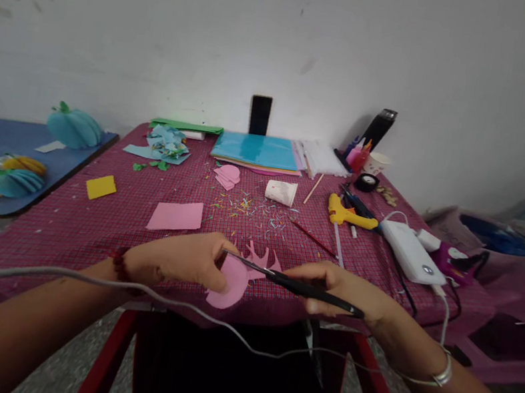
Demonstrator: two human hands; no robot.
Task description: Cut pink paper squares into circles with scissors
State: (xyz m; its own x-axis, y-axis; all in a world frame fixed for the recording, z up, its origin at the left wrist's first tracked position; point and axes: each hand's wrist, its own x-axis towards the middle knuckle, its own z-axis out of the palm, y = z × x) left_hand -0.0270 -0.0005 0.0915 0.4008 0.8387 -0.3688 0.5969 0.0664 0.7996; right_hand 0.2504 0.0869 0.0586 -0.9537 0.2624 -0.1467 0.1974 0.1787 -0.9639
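Observation:
In my left hand [203, 260] is a rounded piece of pink paper [230, 286], pinched between thumb and fingers near the table's front edge. My right hand [335, 287] is closed on black-handled scissors [288, 281]. Their blades point left and lie across the top of the pink piece, close to my left fingers. Ragged pink paper scraps [264, 259] are just behind the blades. A pink paper rectangle [176, 215] lies beyond my left hand, and a small stack of pink cut shapes [228, 175] is farther back.
The checked tablecloth [126, 220] carries a paper cup [281, 192], a yellow glue gun [348, 215], a white power bank [412, 252] and coloured sheets [258, 150]. A pale cable [163, 299] crosses before my arms. Paper pumpkins [74, 126] stand on a blue surface at left.

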